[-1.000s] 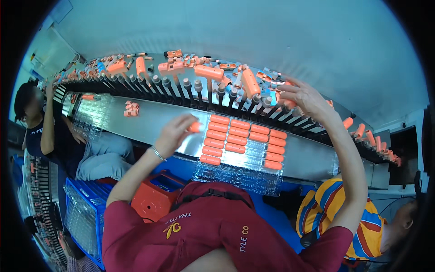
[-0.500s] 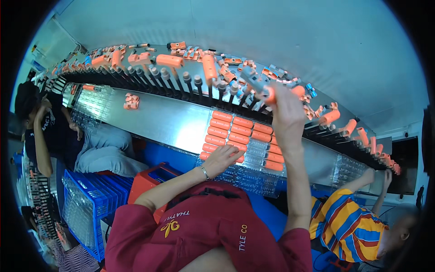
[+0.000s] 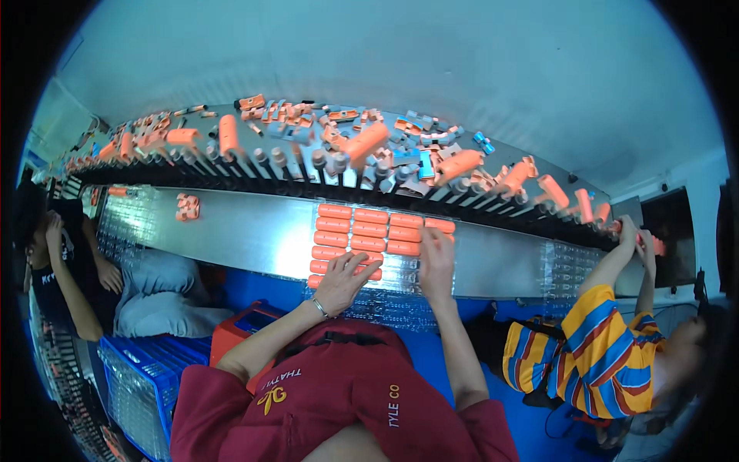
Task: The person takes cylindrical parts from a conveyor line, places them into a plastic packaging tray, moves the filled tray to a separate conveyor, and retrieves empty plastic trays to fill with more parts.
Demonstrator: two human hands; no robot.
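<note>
In front of me lies a clear plastic tray [image 3: 400,271] filled in columns with long rounded orange plastic pieces [image 3: 371,216]. My left hand [image 3: 344,282] rests with spread fingers over the lower left pieces, holding nothing. At the tray's right column, my right hand [image 3: 437,260] has its fingers drawn together on an orange plastic piece [image 3: 439,225]. The hand hides the cells below that piece. Beyond the tray runs a row of upright pegs [image 3: 340,163], some topped with orange pieces such as a tilted one [image 3: 366,141].
Loose orange and grey parts [image 3: 285,115] lie behind the pegs. A small orange cluster [image 3: 187,206] sits on the metal table [image 3: 246,223]. Blue crates [image 3: 150,369] and a red stool [image 3: 235,333] stand left. One person sits left; another in stripes [image 3: 600,346] works at right.
My right hand has come down from above the pegs, where it held an orange and grey part, to the tray. My left hand stays spread on the pieces. The whole view has shifted.
</note>
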